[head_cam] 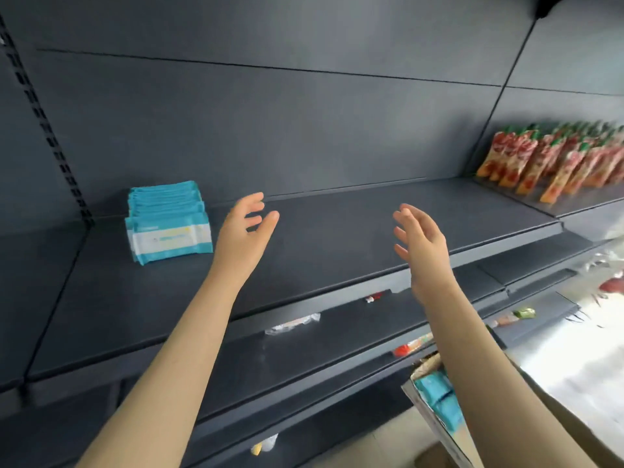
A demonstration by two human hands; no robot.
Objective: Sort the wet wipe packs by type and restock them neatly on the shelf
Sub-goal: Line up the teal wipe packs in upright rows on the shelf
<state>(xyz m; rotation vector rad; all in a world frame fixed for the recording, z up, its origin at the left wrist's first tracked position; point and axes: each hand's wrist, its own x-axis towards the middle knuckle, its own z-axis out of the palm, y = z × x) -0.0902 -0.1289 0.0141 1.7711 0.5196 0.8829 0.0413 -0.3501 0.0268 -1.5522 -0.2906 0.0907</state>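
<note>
My left hand [243, 228] and right hand [418, 238] hover at mid-frame above the dark shelf [337, 231]. Both are empty, with fingers loosely fanned and palms turned toward each other. The wet wipe packs [169, 221] sit at centre-left of the frame, near my left hand but not touching it. They are teal with a white band and faint yellow print across the front. They stand on their long edges in a tight row running back toward the rear panel, faces forward, long axis along the shelf. At lower right a carton [410, 388] holds more teal packs, partly hidden behind my right forearm. At upper right stand blurred red-orange pouches [553, 157].
</note>
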